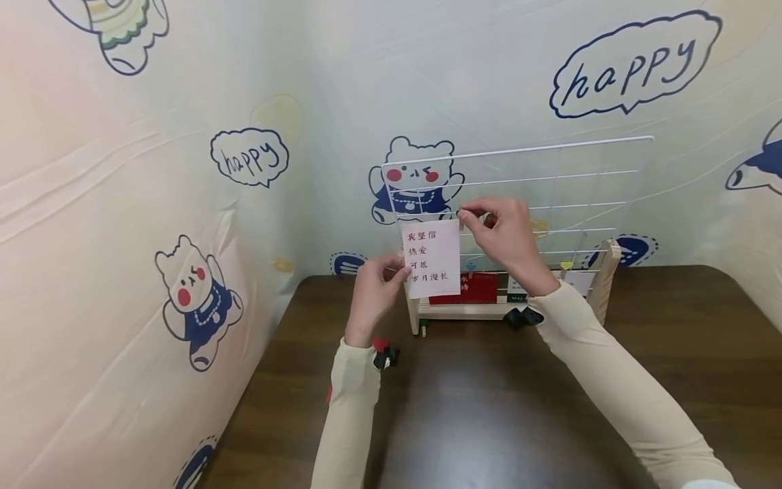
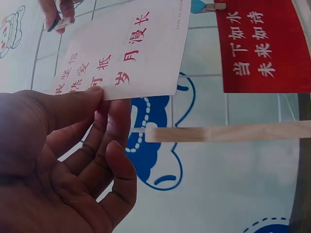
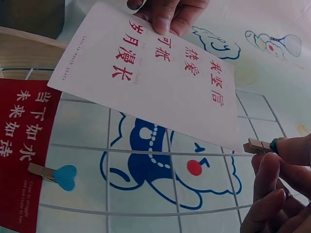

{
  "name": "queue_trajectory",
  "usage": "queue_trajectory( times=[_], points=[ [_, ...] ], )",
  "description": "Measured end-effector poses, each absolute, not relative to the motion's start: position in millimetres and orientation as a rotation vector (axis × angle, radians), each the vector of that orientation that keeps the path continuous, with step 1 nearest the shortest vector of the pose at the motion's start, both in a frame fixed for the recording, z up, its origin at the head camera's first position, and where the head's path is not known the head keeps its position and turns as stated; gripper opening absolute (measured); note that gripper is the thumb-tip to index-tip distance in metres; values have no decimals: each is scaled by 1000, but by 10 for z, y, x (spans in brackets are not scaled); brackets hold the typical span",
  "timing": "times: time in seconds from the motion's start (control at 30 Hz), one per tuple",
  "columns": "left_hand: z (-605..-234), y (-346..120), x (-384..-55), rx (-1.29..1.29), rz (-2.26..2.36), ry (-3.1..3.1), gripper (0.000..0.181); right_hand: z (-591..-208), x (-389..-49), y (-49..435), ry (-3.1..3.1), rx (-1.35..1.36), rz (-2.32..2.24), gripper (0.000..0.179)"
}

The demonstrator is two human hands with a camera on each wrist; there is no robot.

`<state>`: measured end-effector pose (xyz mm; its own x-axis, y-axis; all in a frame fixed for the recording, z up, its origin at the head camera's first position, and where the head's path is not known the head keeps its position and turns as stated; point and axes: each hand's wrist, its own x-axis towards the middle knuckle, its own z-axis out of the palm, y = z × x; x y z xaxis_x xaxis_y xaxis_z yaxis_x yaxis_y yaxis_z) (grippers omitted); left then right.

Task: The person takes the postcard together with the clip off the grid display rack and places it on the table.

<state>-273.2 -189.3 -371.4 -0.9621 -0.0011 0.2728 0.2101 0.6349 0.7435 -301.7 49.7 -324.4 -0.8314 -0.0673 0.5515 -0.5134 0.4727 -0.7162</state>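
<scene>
A hand could pass between the sleeves (image 1: 620,384); behind the white card (image 1: 440,243), the wire grid (image 1: 519,151) blocks.

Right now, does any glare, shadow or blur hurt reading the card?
Head: pale glare on the dark brown wood-grain tabletop, below the pinkish-white rectangular paper card, whose large characters read fine; left wrist: left hand looks dark and shaded, card brighter, but its characters look foreshortened; right wrist: card fairly evenly lit, large red characters legible, no obvious glare on it.
</scene>
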Motion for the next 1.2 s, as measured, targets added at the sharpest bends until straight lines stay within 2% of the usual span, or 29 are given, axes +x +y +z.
queue_trajectory(
  times=[0.43,1.2],
  points=[
    [-3846,-2026,-2648,-148,-1265,-2633,18,-3509,-2975,475,-2343,477,1340,24],
    [-4215,-2335,-2308,-27,-1223,-2765,16,-4065,-2932,377,-2399,459,1375,19]
  ],
)
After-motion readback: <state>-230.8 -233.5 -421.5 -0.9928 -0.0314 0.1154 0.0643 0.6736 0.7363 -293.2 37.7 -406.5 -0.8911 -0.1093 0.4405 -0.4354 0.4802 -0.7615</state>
